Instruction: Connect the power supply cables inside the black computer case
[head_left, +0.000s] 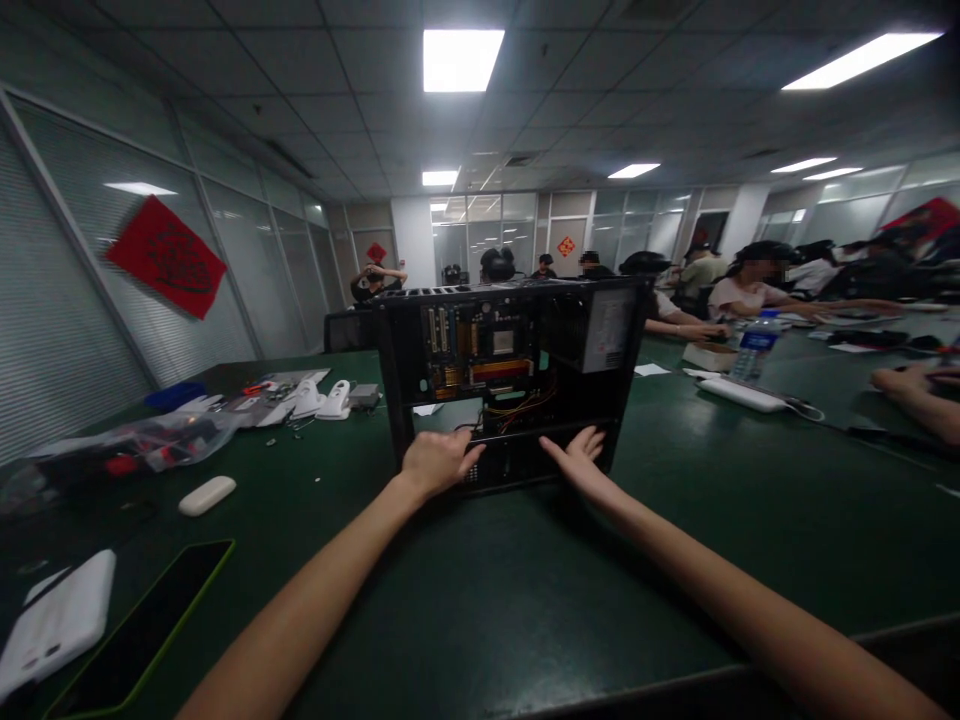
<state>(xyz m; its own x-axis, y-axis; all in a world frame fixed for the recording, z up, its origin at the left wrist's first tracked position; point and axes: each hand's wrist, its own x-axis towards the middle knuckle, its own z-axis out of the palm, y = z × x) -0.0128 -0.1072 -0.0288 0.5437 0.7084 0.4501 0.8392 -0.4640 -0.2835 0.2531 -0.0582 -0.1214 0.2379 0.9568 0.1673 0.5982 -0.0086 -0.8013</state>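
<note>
A black computer case (517, 462) stands upright on the green table in front of me with its side open. Inside it are a motherboard (480, 340), a grey power supply (609, 330) at the upper right and loose yellow and dark cables (529, 402). My left hand (435, 465) lies at the lower left of the case, thumb stretched apart from the fingers, by the lower rail. Near the lower right, my right hand (585, 462) has its fingers spread against the case. How firmly either hand presses cannot be made out.
Left on the table (450, 620) are a phone (146, 630), a white device (60, 620), a white case (208, 495), plastic bags (142, 445) and white parts (334, 400). Right are a water bottle (756, 348) and a white power strip (741, 393). Several people sit beyond.
</note>
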